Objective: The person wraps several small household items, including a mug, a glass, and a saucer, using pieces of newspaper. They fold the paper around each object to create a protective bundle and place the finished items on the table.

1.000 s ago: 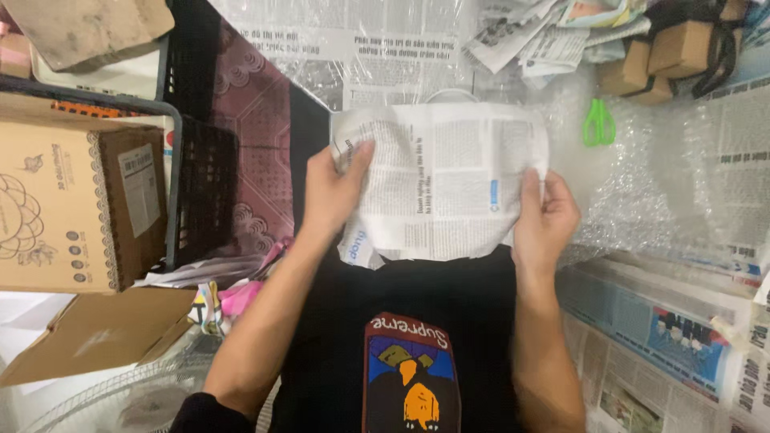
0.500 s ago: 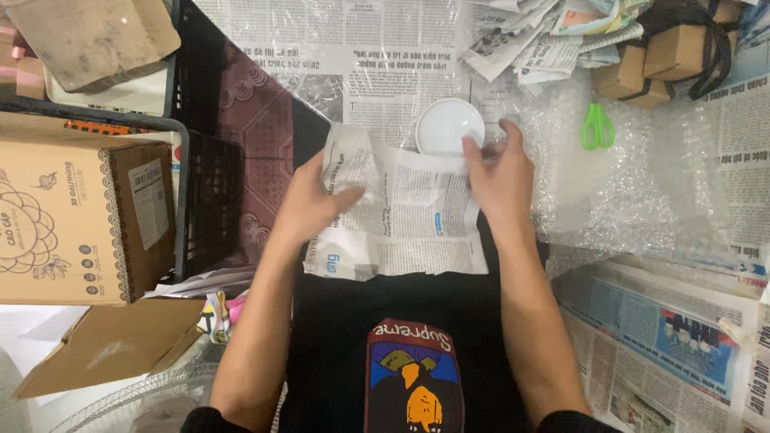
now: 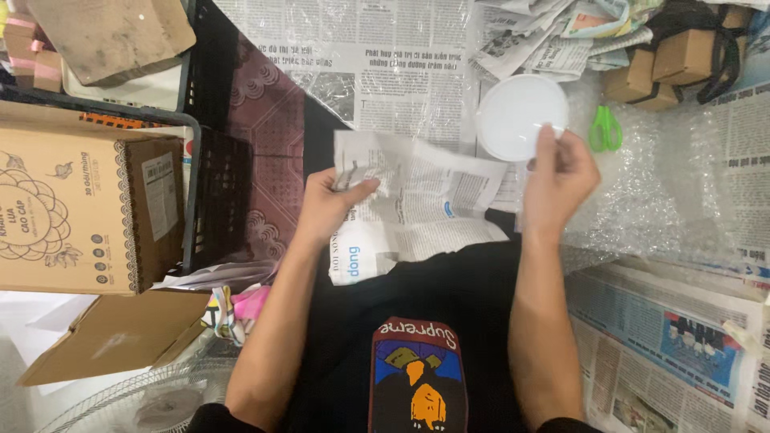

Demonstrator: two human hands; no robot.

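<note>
A crumpled sheet of newspaper [image 3: 417,204], grey print with a blue patch, lies creased and half unfolded at the near edge of the paper-covered work surface, its left top corner pinched up. A round white plate [image 3: 520,116], plain and shallow, is tilted up just beyond the sheet's right corner, gripped at its near rim.

Head view — steeply downward, close over worktop

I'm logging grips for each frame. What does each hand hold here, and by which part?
The left hand pinches the newspaper sheet at its upper left edge. The right hand holds the white round dish by its near rim.
</note>
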